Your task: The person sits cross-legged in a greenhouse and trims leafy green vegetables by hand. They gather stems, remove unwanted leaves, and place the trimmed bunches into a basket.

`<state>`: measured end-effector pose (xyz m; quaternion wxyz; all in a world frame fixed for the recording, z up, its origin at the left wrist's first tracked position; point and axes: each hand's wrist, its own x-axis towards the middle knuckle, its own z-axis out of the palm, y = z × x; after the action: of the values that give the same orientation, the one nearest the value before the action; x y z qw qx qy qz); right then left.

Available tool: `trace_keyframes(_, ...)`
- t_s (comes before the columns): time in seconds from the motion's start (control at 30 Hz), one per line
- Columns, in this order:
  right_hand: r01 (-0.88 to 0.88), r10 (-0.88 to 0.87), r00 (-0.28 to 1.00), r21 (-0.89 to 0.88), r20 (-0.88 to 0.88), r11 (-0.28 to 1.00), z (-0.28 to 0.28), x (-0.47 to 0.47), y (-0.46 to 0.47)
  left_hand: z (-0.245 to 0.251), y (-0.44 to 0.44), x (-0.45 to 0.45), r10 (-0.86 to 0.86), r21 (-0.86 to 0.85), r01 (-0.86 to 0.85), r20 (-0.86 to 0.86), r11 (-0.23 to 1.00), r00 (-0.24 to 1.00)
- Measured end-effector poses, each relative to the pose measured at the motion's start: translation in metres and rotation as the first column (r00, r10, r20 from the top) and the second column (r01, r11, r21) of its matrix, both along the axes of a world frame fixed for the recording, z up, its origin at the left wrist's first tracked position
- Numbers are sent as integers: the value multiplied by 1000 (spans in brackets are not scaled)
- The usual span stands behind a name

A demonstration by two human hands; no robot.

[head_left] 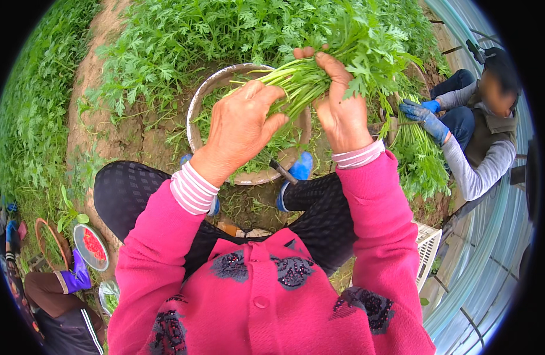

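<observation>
A bunch of leafy greens with long pale stems (303, 86) is held over a round basin (194, 104). My right hand (339, 100) grips the bunch just below the leaves, its thumb across the stems. At the stems' lower ends is my left hand (239, 117), thumb and fingers closed around some of them; part of its grip is hidden by the back of the hand. Loose leaves and trimmings (272, 151) lie in the basin, which stands on the soil between my feet. A dark handle-like piece (283, 171) sticks up at the basin's near rim.
Dense growing greens (201, 31) fill the ground ahead. On the right, a gloved co-worker (469, 128) handles another bunch (421, 151). A white plastic crate (427, 253) stands by my right side. A bowl of red strips (90, 246) and other people are at lower left.
</observation>
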<state>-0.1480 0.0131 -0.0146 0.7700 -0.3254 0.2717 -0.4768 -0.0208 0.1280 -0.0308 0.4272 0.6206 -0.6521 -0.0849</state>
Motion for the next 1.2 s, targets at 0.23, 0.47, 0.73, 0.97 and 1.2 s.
trace_keyframes(0.23,-67,69,997,52,-45,996,5,3,9,-2,-1,9,-77,19,78,-28,997,997)
trace_keyframes(0.47,-163,169,980,64,-109,985,5,2,8,-1,0,11,-192,106,201,-89,974,977)
trace_keyframes(0.73,31,-38,996,90,78,995,21,-16,-22,-8,13,36,-61,398,151,-231,905,971)
trace_keyframes(0.97,50,-50,998,-1,39,999,11,-6,-8,-26,6,8,17,235,301,-813,924,582)
trace_keyframes(1.2,-35,28,997,92,78,995,15,-7,-3,-25,5,3,31,359,258,-634,897,773)
